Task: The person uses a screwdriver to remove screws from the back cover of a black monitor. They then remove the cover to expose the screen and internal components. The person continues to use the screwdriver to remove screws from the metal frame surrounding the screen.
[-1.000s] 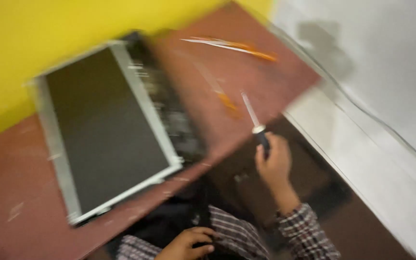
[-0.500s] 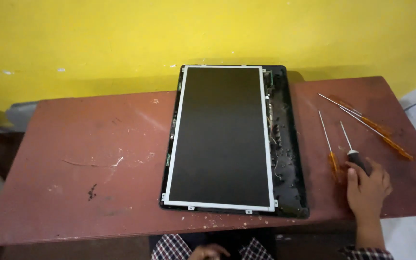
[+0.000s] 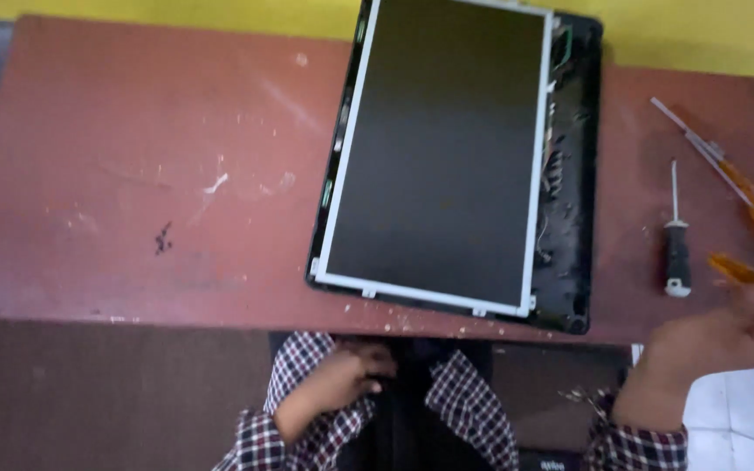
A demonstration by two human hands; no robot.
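A dark flat display panel (image 3: 442,157) with a silver frame lies on an open black laptop lid shell (image 3: 573,174) on a reddish-brown table (image 3: 133,174). My right hand (image 3: 726,336) is at the table's near right edge, blurred, closed around an orange-handled screwdriver (image 3: 743,272). A black-handled screwdriver (image 3: 677,249) lies free on the table just left of that hand. My left hand (image 3: 342,375) rests below the table edge against dark clothing, fingers curled, holding nothing that shows.
Two more orange-handled screwdrivers (image 3: 730,174) lie at the far right of the table. A yellow wall (image 3: 700,35) runs behind it. The tabletop left of the panel is scratched and paint-flecked. A white floor patch (image 3: 743,419) shows at lower right.
My right hand has let go of the black-handled screwdriver, which now lies on the table, and has closed on an orange-handled one. The view has moved closer and lower.
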